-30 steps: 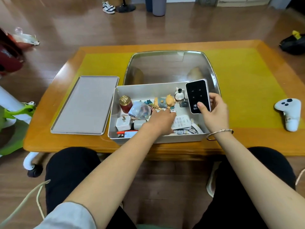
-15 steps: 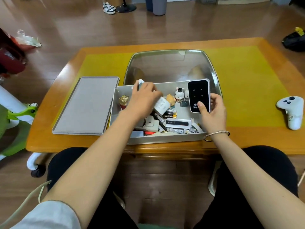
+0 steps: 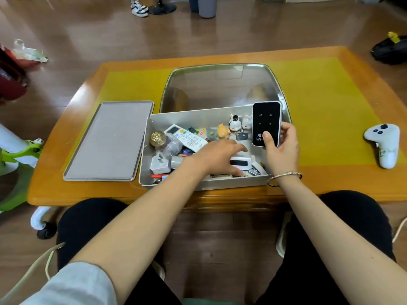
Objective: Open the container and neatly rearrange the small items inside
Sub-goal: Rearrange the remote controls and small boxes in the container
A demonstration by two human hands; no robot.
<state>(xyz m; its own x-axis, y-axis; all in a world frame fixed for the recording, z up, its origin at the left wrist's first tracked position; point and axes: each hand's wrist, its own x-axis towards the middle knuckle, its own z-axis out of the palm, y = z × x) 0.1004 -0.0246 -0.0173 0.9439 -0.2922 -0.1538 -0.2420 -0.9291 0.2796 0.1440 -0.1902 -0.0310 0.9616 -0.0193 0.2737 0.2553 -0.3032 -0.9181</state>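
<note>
The box (image 3: 204,183) sits open on the bench (image 3: 330,181), lid (image 3: 108,139) beside it. The right hand (image 3: 280,148) grips the black device (image 3: 266,124) upright; the left hand (image 3: 218,156), fingers relaxed, reaches among clutter. It should lift 1 item at a time, grouping flat pieces along a wall.

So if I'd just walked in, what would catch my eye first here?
Probably the grey container at the table's near edge, open and crammed with small things: a white remote, little figurines, a white plug. The right hand holds a black device upright at the container's right end, while the left hand reaches in. The lid lies flat to the left.
</note>
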